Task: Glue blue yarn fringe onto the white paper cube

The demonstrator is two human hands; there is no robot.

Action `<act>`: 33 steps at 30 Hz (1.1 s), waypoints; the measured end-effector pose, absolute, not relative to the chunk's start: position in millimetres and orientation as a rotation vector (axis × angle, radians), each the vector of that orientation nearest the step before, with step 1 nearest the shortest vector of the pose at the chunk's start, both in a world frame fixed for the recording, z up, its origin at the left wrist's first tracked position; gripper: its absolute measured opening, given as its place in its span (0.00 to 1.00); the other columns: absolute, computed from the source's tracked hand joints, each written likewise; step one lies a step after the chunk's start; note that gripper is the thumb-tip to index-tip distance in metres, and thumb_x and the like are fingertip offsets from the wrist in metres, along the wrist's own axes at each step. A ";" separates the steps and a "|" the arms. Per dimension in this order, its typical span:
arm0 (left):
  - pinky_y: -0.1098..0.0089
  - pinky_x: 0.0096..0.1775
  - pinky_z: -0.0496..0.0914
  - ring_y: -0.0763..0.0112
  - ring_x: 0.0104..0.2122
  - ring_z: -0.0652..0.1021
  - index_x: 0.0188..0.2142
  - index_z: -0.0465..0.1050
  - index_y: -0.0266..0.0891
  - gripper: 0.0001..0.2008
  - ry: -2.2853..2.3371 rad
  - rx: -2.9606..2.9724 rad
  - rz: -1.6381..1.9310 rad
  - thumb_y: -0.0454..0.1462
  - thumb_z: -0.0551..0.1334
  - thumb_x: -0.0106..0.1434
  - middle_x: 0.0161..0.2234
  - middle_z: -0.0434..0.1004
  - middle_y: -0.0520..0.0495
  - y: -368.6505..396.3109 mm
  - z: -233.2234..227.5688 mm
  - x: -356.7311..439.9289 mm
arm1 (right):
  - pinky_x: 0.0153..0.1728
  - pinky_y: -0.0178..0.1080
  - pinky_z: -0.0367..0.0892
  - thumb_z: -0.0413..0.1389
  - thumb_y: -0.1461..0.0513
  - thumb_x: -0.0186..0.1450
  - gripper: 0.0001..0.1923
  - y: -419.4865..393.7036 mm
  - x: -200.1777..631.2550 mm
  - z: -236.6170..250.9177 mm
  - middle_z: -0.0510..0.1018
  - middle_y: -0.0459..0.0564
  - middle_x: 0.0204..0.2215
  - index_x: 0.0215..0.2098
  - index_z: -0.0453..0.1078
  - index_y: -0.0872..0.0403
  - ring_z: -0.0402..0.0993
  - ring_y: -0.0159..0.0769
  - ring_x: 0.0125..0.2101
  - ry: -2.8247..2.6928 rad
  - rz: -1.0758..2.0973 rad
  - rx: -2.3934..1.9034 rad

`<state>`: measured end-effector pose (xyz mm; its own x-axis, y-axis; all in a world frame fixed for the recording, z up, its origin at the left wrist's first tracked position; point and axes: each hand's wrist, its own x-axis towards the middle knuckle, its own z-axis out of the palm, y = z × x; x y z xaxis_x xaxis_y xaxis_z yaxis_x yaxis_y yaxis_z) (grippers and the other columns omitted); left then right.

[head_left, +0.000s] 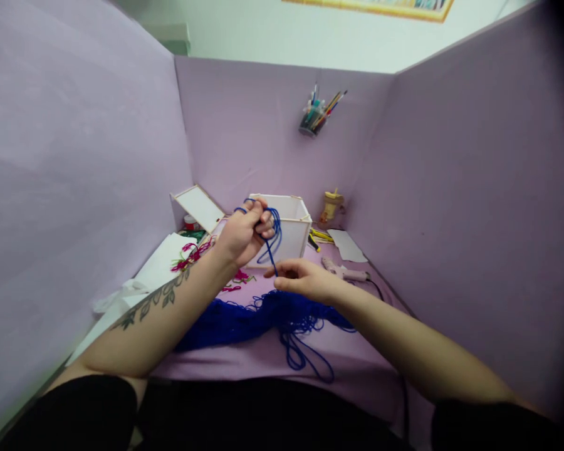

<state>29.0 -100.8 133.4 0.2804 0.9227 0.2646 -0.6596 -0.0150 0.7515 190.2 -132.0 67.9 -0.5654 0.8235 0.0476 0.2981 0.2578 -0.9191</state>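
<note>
My left hand (250, 232) is closed around several loops of blue yarn (276, 228), raised in front of a white box. A single strand runs down from it to my right hand (301, 279), whose thumb and fingers pinch the strand lower down. Below both hands a large tangled heap of blue yarn (244, 322) lies across the table, with a few loose loops hanging toward me. The palm side of my right hand is partly hidden.
Behind my hands stands the open white box (289, 241). Pink and green yarn scraps (195, 254) and white sheets (157, 269) lie at left. A pink glue gun (345, 270), yellow-handled tool (320, 237) and small yellow cup (331, 205) are at right. A pen holder (314, 122) hangs on the back panel.
</note>
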 end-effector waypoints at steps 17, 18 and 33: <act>0.74 0.17 0.49 0.81 0.15 0.57 0.31 0.73 0.36 0.11 0.464 1.428 0.667 0.42 0.63 0.62 0.15 0.57 0.55 -116.4 104.0 32.4 | 0.32 0.32 0.66 0.56 0.61 0.64 0.09 -153.5 210.5 231.8 0.75 0.45 0.29 0.26 0.65 0.56 0.75 0.30 0.35 -1.712 1.001 -0.669; 0.74 0.17 0.49 0.80 0.15 0.57 0.29 0.73 0.36 0.12 0.432 1.516 0.597 0.43 0.63 0.62 0.15 0.58 0.55 -122.0 105.9 35.9 | 0.35 0.32 0.66 0.54 0.64 0.64 0.09 -153.2 204.9 235.5 0.75 0.45 0.31 0.26 0.66 0.56 0.75 0.30 0.37 -1.728 0.945 -0.630; 0.79 0.16 0.54 0.83 0.13 0.63 0.27 0.65 0.39 0.17 0.463 0.937 1.614 0.47 0.58 0.67 0.19 0.69 0.55 -89.7 145.3 11.6 | 0.22 0.31 0.57 0.59 0.52 0.60 0.14 -126.5 214.2 104.1 0.71 0.43 0.19 0.28 0.75 0.56 0.63 0.26 0.20 -2.214 1.347 -0.908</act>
